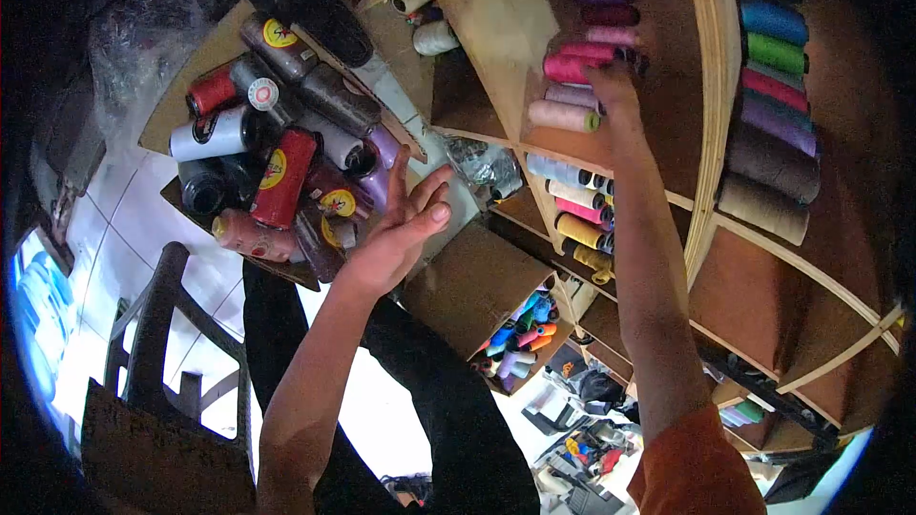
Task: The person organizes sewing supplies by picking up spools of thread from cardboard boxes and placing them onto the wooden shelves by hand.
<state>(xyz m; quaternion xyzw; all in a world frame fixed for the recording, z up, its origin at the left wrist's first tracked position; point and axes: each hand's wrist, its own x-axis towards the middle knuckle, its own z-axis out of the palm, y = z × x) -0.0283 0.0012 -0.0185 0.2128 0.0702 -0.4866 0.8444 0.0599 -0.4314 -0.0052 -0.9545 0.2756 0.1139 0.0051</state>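
My right hand (615, 91) reaches into a wooden shelf compartment, its fingers closed around the near end of a bright pink thread spool (572, 67). Some of the fingertips are hidden. Beside that spool lie a pale pink spool (563, 114), a lilac spool (572, 95) and a dark red spool (611, 14). My left hand (405, 229) is empty, palm up with its fingers spread, beside an open cardboard box (157, 129). Large thread cones fill the box, among them a red cone (284, 178), a white cone (212, 132) and a brown cone (339, 100).
Wooden dividers (701, 133) separate the shelf compartments. More spools stand at right, including a green spool (778, 52). Lower down, a box of small colourful spools (520, 339) sits near the shelf. A dark chair (172, 296) stands at left on white tiles (134, 200).
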